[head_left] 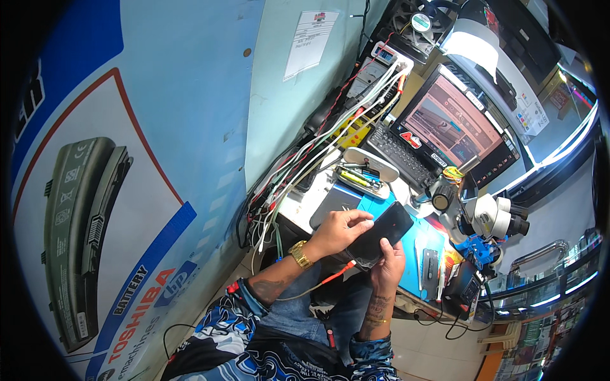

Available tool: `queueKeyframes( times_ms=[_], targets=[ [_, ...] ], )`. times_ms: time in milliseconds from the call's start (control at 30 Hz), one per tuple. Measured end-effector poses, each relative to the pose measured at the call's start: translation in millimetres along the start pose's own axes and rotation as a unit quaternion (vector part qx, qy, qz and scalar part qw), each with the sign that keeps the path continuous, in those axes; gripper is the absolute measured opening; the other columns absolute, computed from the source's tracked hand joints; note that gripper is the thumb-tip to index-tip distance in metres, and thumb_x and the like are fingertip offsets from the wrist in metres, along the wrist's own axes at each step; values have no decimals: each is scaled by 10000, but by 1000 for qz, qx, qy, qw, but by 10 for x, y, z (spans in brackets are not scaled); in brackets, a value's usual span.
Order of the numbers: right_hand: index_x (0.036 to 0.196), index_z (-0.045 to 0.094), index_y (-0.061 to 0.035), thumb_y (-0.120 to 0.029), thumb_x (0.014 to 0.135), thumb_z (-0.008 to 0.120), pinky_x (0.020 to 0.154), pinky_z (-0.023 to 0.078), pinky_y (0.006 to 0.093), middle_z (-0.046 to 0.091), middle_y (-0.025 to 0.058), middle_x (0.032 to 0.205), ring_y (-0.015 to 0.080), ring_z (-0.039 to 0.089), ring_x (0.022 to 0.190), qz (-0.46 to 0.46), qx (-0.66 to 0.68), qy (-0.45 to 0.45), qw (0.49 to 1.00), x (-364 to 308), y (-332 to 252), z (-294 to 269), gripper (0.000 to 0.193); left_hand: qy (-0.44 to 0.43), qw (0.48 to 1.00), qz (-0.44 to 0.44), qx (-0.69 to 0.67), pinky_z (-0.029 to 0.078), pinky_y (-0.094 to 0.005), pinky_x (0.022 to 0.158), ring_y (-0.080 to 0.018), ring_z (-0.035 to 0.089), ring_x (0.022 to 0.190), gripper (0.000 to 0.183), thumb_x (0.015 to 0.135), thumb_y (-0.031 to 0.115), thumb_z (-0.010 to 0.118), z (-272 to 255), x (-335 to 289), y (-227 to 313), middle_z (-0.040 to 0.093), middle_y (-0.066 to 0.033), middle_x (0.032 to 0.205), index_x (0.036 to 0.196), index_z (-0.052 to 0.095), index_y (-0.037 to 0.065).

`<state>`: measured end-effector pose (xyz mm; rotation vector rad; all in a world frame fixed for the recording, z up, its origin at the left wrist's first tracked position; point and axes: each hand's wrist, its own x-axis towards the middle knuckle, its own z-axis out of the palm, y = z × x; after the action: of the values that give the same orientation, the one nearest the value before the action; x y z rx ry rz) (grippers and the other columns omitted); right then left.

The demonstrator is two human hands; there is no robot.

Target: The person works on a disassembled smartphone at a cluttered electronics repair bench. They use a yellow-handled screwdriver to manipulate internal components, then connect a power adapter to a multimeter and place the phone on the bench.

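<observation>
A black smartphone lies tilted between my hands, its screen dark except for a small red mark. My right hand grips its lower right side, thumb laid over the front. At the phone's left edge, my left hand is closed, with fingers bent and thumb against the phone; some fingertips are hidden. A gold watch circles the left wrist. From near the phone's lower end runs a cable with an orange plug, passing below my left hand.
Behind the phone is a blue work mat with a dark slim tool. An open case of tools, a laptop and a microscope stand beyond. Bundled cables hang along the left wall. A black boxy device sits right.
</observation>
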<state>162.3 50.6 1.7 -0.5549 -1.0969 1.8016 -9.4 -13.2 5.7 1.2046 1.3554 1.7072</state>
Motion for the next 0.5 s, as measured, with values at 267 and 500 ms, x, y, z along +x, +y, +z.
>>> queueKeyframes(
  times_ms=[267, 500],
  targets=[
    [1294, 570, 42, -4, 982, 636, 926, 587, 325, 683, 142, 1223, 195, 701, 1062, 36, -35, -22, 998, 30, -17, -44, 321, 0, 1000, 15, 11, 536, -249, 660, -59, 657, 752, 300, 955, 193, 754, -23, -35, -79, 748, -56, 831, 1150, 734, -34],
    [1258, 589, 33, -8, 983, 638, 896, 595, 317, 694, 132, 1199, 186, 710, 1029, 48, -37, -25, 998, 29, -14, -70, 283, -6, 1000, 12, -6, 539, -244, 672, -63, 666, 763, 304, 952, 184, 759, -37, -39, -111, 756, -67, 857, 1162, 730, -33]
  ],
)
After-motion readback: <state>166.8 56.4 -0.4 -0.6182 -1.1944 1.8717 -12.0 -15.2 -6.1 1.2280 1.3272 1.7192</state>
